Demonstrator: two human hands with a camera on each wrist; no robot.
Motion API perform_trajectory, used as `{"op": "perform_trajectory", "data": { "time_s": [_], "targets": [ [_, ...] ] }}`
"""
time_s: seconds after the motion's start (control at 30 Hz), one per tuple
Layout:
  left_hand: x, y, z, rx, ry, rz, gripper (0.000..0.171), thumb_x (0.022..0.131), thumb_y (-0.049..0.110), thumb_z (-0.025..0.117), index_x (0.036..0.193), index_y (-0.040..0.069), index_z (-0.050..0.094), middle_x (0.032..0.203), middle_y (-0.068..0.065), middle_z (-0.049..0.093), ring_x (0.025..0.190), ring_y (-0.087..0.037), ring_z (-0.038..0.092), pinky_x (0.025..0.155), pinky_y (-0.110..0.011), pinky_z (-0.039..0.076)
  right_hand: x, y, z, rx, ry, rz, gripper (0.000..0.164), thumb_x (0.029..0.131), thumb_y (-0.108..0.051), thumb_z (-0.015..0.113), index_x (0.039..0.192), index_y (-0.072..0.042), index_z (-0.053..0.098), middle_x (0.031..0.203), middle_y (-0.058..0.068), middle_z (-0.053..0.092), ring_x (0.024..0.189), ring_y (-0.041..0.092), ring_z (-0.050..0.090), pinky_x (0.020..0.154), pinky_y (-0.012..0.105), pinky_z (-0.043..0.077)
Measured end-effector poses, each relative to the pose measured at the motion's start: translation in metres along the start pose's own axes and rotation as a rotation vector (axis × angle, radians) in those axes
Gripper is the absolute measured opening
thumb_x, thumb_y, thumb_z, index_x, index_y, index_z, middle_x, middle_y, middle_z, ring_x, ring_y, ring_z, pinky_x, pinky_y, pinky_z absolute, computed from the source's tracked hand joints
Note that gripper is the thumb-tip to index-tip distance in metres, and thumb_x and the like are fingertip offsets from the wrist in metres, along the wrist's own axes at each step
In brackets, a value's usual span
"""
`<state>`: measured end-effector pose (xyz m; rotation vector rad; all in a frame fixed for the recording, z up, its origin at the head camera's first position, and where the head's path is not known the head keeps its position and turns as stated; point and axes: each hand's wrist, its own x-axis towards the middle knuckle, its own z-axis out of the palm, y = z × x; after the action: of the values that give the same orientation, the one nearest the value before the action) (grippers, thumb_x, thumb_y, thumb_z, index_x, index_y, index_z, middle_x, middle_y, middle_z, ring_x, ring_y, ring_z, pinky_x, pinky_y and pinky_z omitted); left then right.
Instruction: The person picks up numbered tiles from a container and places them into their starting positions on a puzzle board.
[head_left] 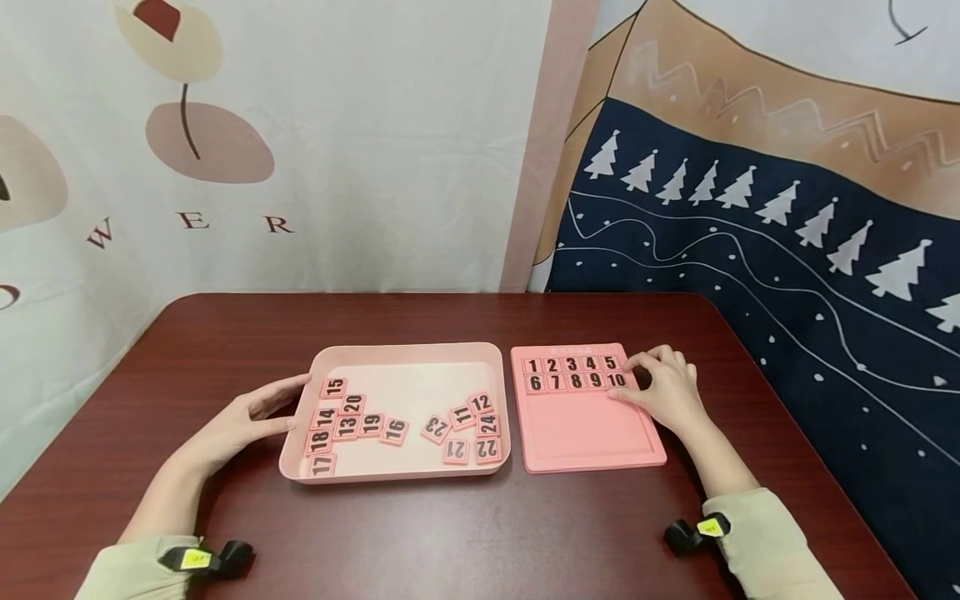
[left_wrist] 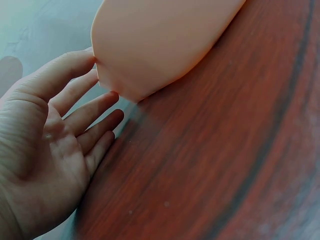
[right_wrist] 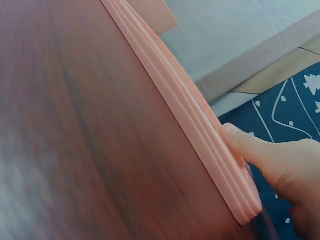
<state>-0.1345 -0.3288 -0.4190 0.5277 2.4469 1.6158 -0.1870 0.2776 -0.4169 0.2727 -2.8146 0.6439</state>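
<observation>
A shallow pink tray (head_left: 405, 354) on the table holds several loose number tiles, such as the 16 tile (head_left: 393, 431) and the 23 tile (head_left: 436, 428). My left hand (head_left: 243, 421) touches the tray's left rim with spread, relaxed fingers; the left wrist view shows its fingertips at the tray wall (left_wrist: 160, 45). To the right lies a pink number board (head_left: 585, 433), with tiles 1 to 5 in its top row and 6 to 10 below. At the board's right edge, my right hand (head_left: 667, 387) rests its thumb by the 10 tile (head_left: 616, 381), index fingertip beside the 5 tile (head_left: 610, 363).
Tray and board lie side by side on a dark red-brown wooden table (head_left: 420, 533). Behind the table hangs a pale printed curtain (head_left: 390, 167), with a navy tree-patterned cloth (head_left: 675, 233) at the right.
</observation>
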Motion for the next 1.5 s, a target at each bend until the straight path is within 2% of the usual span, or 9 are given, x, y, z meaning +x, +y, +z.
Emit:
{"op": "perform_trajectory", "data": {
  "time_s": [0.2, 0.5, 0.6, 0.7, 0.83, 0.97, 1.17, 1.37, 1.5],
  "targets": [
    [0.001, 0.000, -0.001, -0.003, 0.003, 0.002, 0.058, 0.091, 0.003, 0.062, 0.145, 0.002, 0.038, 0.143, -0.001, 0.045, 0.125, 0.006, 0.038, 0.094, -0.012, 0.034, -0.001, 0.002, -0.002, 0.024, 0.016, -0.040, 0.032, 0.071, -0.028, 0.086, 0.094, -0.012, 0.069, 0.103, 0.014, 0.048, 0.095, 0.033, 0.040, 0.074, 0.047, 0.024],
    [-0.001, -0.001, -0.001, -0.001, 0.000, -0.002, 0.058, 0.092, 0.004, 0.061, 0.145, 0.002, 0.038, 0.142, 0.004, 0.044, 0.125, 0.005, 0.037, 0.094, -0.011, 0.033, 0.001, -0.005, -0.005, 0.043, 0.031, -0.052, 0.034, 0.070, -0.024, 0.086, 0.096, -0.009, 0.070, 0.102, 0.014, 0.048, 0.095, 0.032, 0.040, 0.075, 0.048, 0.024],
    [-0.001, -0.001, -0.001, 0.003, 0.001, -0.002, 0.058, 0.092, 0.004, 0.061, 0.145, 0.003, 0.038, 0.143, 0.002, 0.044, 0.125, 0.006, 0.037, 0.094, -0.012, 0.033, 0.002, -0.020, -0.009, 0.079, 0.071, -0.104, 0.036, 0.069, -0.019, 0.088, 0.097, -0.007, 0.070, 0.101, 0.012, 0.049, 0.093, 0.031, 0.041, 0.075, 0.048, 0.024],
    [-0.002, -0.001, -0.002, 0.010, 0.003, -0.005, 0.059, 0.092, 0.004, 0.062, 0.146, 0.004, 0.038, 0.143, 0.002, 0.044, 0.125, 0.006, 0.037, 0.093, -0.011, 0.034, 0.005, -0.043, -0.011, 0.130, 0.108, -0.194, 0.035, 0.067, -0.016, 0.088, 0.096, -0.008, 0.072, 0.099, 0.009, 0.049, 0.092, 0.029, 0.041, 0.076, 0.046, 0.024],
    [-0.003, -0.001, -0.002, 0.012, 0.003, -0.006, 0.059, 0.092, 0.004, 0.061, 0.146, 0.004, 0.037, 0.142, 0.003, 0.044, 0.124, 0.007, 0.037, 0.093, -0.012, 0.034, 0.006, -0.076, -0.010, 0.197, 0.113, -0.317, 0.036, 0.065, -0.019, 0.090, 0.097, -0.012, 0.073, 0.098, 0.005, 0.049, 0.093, 0.025, 0.042, 0.077, 0.044, 0.025],
    [-0.003, -0.001, -0.001, 0.006, 0.005, 0.001, 0.058, 0.092, 0.003, 0.061, 0.145, 0.002, 0.037, 0.142, 0.004, 0.044, 0.124, 0.006, 0.038, 0.093, -0.012, 0.034, 0.007, -0.106, -0.002, 0.258, 0.071, -0.400, 0.038, 0.063, -0.023, 0.091, 0.097, -0.014, 0.074, 0.098, 0.000, 0.049, 0.094, 0.021, 0.043, 0.079, 0.042, 0.028],
    [-0.002, -0.001, 0.000, -0.003, 0.003, 0.009, 0.058, 0.092, 0.003, 0.061, 0.145, 0.002, 0.038, 0.141, 0.004, 0.045, 0.125, 0.005, 0.038, 0.094, -0.012, 0.034, 0.010, -0.140, 0.015, 0.308, -0.003, -0.458, 0.035, 0.064, -0.025, 0.090, 0.094, -0.019, 0.073, 0.097, -0.003, 0.046, 0.094, 0.019, 0.041, 0.080, 0.040, 0.031],
    [0.000, -0.001, 0.001, -0.016, 0.001, 0.014, 0.058, 0.092, 0.002, 0.061, 0.145, 0.000, 0.038, 0.142, 0.000, 0.046, 0.125, 0.004, 0.039, 0.094, -0.012, 0.034, 0.014, -0.163, 0.036, 0.295, -0.087, -0.512, 0.031, 0.067, -0.028, 0.088, 0.092, -0.022, 0.072, 0.095, -0.005, 0.044, 0.091, 0.016, 0.041, 0.080, 0.039, 0.030],
    [0.001, 0.000, 0.001, -0.017, 0.000, 0.007, 0.058, 0.092, 0.003, 0.062, 0.145, 0.000, 0.038, 0.142, 0.001, 0.046, 0.124, 0.005, 0.039, 0.094, -0.012, 0.034, 0.018, -0.172, 0.048, 0.299, -0.158, -0.510, 0.032, 0.068, -0.032, 0.088, 0.095, -0.023, 0.073, 0.094, -0.006, 0.043, 0.090, 0.014, 0.038, 0.080, 0.038, 0.029]
  ]
}}
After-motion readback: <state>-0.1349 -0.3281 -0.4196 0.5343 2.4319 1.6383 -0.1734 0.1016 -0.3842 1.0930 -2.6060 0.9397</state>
